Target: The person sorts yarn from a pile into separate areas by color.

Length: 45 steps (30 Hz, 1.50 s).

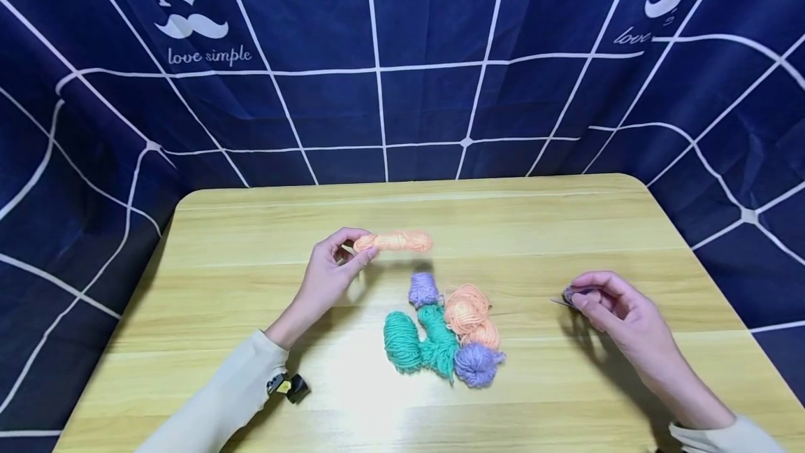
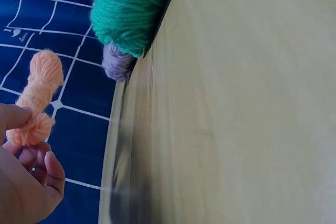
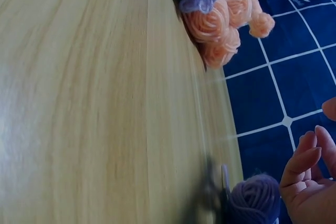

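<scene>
On the lt-wood tbl (image 1: 534,229) I see a grn skein (image 1: 439,341), w/ a grn bundle (image 1: 401,342) to its L, purp roll (image 1: 423,290) at its far end, peach balls (image 1: 465,314) & purp ball (image 1: 476,365) to its R.

Yarn pile (image 1: 437,342) on table (image 1: 541,226) btwn L hand (image 1: 330,265) & R hand (image 1: 622,317) — nearer L. Skein (image 1: 397,240) in L hand, above table. Yarn ball (image 3: 255,200) just by R hand, right of pile — cloth (image 1: 333,114) behind table, beyond both hands.
</scene>
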### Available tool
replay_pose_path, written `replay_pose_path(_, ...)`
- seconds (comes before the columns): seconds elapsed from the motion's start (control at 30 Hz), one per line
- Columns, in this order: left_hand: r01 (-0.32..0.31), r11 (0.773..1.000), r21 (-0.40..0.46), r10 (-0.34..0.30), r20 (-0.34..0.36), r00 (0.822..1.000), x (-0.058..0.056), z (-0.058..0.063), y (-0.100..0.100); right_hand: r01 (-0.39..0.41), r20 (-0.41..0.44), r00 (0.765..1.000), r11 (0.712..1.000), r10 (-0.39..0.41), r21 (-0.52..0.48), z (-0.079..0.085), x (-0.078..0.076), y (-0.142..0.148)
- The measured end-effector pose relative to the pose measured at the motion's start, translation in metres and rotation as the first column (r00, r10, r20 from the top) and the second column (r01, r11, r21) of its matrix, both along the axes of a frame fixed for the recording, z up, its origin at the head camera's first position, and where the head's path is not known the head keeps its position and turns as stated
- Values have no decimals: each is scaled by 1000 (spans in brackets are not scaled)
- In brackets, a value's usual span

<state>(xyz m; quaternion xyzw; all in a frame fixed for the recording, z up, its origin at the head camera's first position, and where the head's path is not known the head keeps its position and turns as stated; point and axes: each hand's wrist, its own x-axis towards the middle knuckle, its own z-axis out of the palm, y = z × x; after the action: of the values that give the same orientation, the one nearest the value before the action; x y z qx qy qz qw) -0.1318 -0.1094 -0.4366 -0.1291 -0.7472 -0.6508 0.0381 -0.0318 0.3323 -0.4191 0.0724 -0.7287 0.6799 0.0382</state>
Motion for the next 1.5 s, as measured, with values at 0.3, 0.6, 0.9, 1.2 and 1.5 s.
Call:
replay_pose_path(0.3, 6, 1000, 0, -6, -1, 1000, -3, -2, 2, 0, -2, 1000, 1000, 0, 18, -2, 1, -7)
replay_pose_path(0.6, -3, 1000, -29, 3, 10, 1000, -10, -5, 7, -26, -17, 999, 998, 27, 52, -1, 3, -14)
replay_pose_path(0.9, 2, 999, -49, 0, 33, 999, -19, -9, 8, -49, 0, 999, 991, 50, 125, 0, 5, -21)
replay_pose_path(1.2, 11, 1000, -28, -10, 49, 999, -24, -11, 12, -59, -8, 998, 986, 61, 158, -1, 8, -23)
replay_pose_path(1.5, 6, 1000, -10, -5, 87, 996, -29, -10, 16, -98, -16, 995, 982, 102, 160, 3, 9, -27)
